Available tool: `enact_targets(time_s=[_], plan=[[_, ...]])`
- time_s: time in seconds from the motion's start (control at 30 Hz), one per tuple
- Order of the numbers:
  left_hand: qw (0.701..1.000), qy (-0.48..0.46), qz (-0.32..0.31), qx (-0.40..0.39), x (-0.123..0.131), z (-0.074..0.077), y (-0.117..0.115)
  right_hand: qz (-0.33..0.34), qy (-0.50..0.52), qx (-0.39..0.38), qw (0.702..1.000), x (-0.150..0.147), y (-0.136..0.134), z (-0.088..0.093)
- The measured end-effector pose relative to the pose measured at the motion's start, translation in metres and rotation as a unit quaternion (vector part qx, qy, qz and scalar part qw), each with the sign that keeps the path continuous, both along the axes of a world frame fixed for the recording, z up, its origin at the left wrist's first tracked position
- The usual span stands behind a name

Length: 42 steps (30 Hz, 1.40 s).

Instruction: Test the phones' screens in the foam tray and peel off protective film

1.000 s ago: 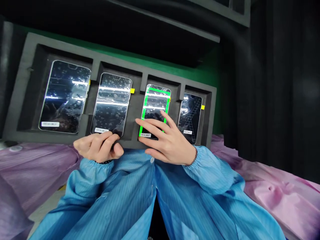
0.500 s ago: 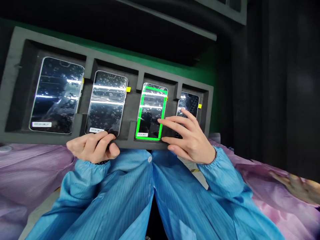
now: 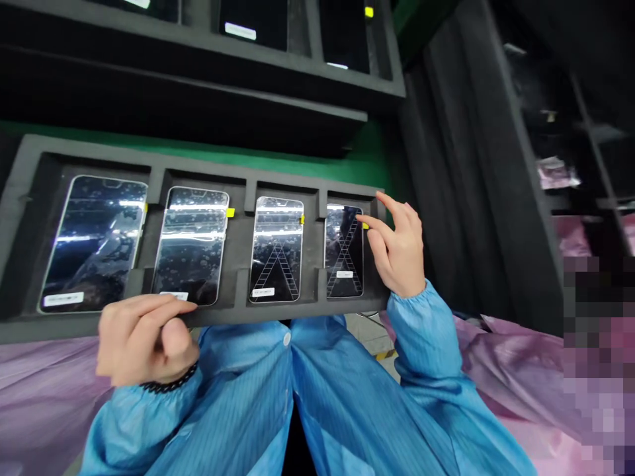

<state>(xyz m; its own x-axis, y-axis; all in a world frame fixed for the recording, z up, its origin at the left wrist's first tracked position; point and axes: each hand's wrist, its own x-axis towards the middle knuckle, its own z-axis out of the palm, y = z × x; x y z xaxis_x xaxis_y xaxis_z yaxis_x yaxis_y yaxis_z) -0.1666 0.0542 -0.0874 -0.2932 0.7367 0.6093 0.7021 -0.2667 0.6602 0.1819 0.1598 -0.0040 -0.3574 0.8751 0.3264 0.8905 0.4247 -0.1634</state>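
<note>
- While the right hand [image 3: 399, 254] is at the rightmost phone [image 3: 342, 248], its fingers stand loosely apart, holding nothing; one fingertip is by the screen's upper right, contact can't be told.
- That phone lies face up in the tray's [image 3: 317, 309] end pocket, yellow tab [image 3: 366, 225] at its right edge, crossed ladder lines on screen.
- Left hand [image 3: 146, 340]: fingers curled at the front rim near the second phone from left [image 3: 192, 248]; can't tell if it grips.
- Third phone [image 3: 276, 248] shows ladder lines in an inverted V.
- Step in hand, my read: finger input on the rightmost screen, left hand probably steadying.
- Next move likely calls for light single-fingertip contact, clear of the tab.
</note>
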Motion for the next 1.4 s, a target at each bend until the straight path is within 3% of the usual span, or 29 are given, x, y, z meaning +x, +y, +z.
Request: enact_targets(time_s=[0.1,0.3,0.47,0.63,0.8,1.0,1.1,1.17,1.27,1.4], plan=[[0.993,0.06,0.024,0.1,0.007,0.005,0.015,-0.036,-0.012,0.023,0.999,0.009,0.004,-0.011],[0.988,0.079,0.042,0.123,0.013,0.004,0.029,-0.032,-0.025,-0.006,0.999,0.014,0.01,-0.02],[0.992,0.079,0.072,0.072,0.013,0.002,0.023,-0.001,-0.024,-0.009,1.0,0.014,0.003,-0.018],[0.991,0.085,0.086,0.062,0.012,-0.002,0.023,0.06,-0.013,-0.032,0.998,0.01,-0.018,-0.011],[0.992,0.073,0.095,0.032,0.013,0.002,0.025,0.126,0.011,-0.04,0.991,0.002,-0.04,-0.009],[0.994,0.075,0.08,0.02,0.012,0.006,0.029,0.207,0.052,-0.067,0.975,-0.01,-0.065,-0.01],[0.994,0.074,0.077,0.032,0.011,0.005,0.03,0.223,0.068,-0.08,0.969,-0.01,-0.065,-0.008],[0.994,0.077,0.072,0.033,0.011,0.005,0.031,0.203,0.089,-0.071,0.973,-0.007,-0.054,-0.006],[0.993,0.085,0.069,0.043,0.011,0.005,0.031,0.104,0.095,-0.047,0.989,-0.004,-0.027,-0.003],[0.988,0.103,0.061,0.099,0.01,0.004,0.031,0.019,0.012,-0.054,0.998,-0.012,0.011,-0.004]])
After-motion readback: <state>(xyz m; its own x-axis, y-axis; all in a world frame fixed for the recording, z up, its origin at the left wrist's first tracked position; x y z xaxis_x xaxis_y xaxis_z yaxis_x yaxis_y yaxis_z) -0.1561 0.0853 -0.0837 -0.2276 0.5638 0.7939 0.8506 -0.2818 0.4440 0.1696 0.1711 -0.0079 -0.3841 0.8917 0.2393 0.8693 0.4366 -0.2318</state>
